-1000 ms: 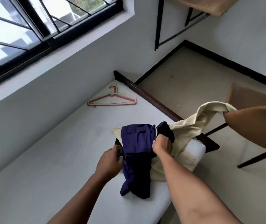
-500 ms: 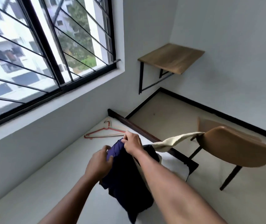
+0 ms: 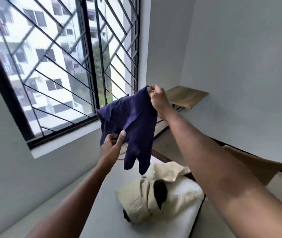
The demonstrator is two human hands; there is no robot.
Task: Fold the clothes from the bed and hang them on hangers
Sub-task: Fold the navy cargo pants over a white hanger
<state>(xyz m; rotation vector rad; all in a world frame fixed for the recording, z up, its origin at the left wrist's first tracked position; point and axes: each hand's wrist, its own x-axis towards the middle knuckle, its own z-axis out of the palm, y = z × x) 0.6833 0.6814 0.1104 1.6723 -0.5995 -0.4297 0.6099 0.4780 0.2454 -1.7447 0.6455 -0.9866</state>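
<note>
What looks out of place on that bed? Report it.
The cream clothes lie in a crumpled, unfolded heap near the far corner of the bed, a black garment tangled in them. The purple garment hangs in the air, pinched by the left hand and right hand. Nothing looks damaged.

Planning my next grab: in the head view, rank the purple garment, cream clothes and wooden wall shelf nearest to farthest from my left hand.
1. purple garment, pinched by the left hand.
2. cream clothes, below on the mattress.
3. wooden wall shelf, on the far wall, right.
</note>
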